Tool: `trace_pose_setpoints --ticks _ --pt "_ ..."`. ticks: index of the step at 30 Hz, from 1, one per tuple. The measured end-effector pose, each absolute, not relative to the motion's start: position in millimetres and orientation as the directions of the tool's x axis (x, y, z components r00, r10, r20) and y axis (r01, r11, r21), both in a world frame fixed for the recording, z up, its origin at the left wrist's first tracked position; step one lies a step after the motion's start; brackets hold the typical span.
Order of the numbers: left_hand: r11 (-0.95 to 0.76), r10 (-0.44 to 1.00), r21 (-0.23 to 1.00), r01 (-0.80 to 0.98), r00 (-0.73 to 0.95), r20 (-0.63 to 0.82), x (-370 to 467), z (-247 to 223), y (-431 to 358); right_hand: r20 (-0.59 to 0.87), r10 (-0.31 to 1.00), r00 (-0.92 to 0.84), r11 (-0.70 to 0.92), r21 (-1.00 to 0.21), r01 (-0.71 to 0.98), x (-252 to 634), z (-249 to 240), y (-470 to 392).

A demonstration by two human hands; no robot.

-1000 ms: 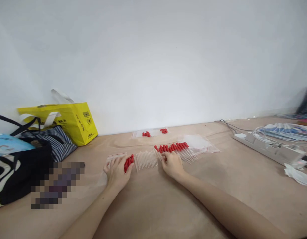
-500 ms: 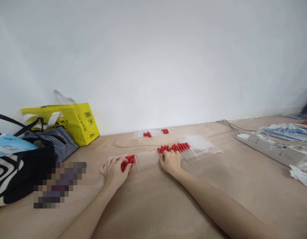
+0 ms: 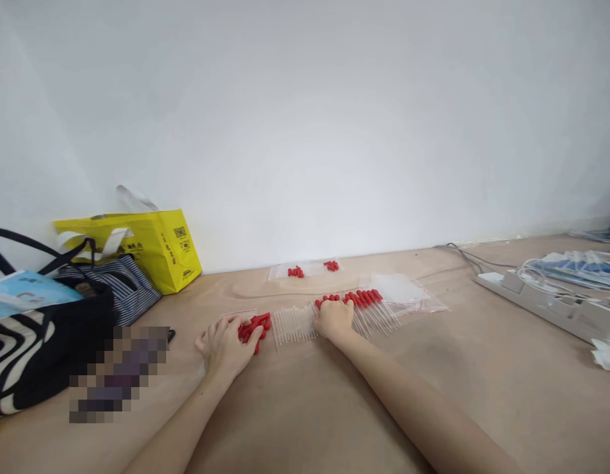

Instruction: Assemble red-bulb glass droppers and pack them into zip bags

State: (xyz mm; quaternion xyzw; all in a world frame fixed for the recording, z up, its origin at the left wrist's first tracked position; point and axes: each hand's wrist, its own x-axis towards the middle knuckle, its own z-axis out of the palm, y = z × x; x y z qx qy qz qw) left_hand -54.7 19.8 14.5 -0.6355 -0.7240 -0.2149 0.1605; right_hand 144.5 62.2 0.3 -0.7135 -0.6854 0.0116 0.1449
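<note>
Red bulbs [image 3: 258, 322] are being touched by the left hand [image 3: 224, 347], fingers half open. Red-topped tubes [image 3: 371, 300] are being partly covered by the right hand [image 3: 334, 320], fingers curled, any grip being hidden. Bare tubes [image 3: 294, 323] are being flanked by both hands' fingers.

The tabletop [image 3: 295, 401] looks smooth and tan, with a soft satin sheen and faint wavy streaks. The wall [image 3: 305, 131] is matt, pale and plain. The clear tubes [image 3: 294, 324] look like thin, shiny plastic or glass; which one cannot be told. The loose red caps [image 3: 258, 324] look rubbery and smooth, with a low shine. The flat bags [image 3: 396, 289] are clear, glossy plastic film, lightly creased. The yellow bag [image 3: 174, 253] has a smooth, faintly shiny skin, while its white handles look like woven cloth. The striped pouch [image 3: 132, 286] looks like soft, matt cloth. The power strip [image 3: 532, 306] is smooth white hard plastic, and the crumpled white tissue [image 3: 607, 357] looks papery.
</note>
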Motion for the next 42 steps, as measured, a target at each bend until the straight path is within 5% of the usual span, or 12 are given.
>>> trace_pose_setpoints --ticks 13,21,28,42 --pt "0.132 0.815 0.093 0.987 -0.162 0.556 -54 14 28 0.172 0.978 -0.118 0.143 -0.143 0.979 160 9 46" --pt "-0.553 0.719 0.088 0.829 0.421 0.552 -22 5 1 0.228 0.839 -0.494 0.523 -0.086 0.848 230 -2 0" --pt "-0.589 0.767 0.152 0.794 0.489 0.415 -13 -5 -8 0.157 0.831 -0.534 0.557 -0.211 0.804 247 -5 -4" --pt "-0.612 0.763 0.182 0.77 0.514 0.393 1 -10 -9 0.284 0.871 -0.401 0.49 -0.438 0.754 226 -27 -3"
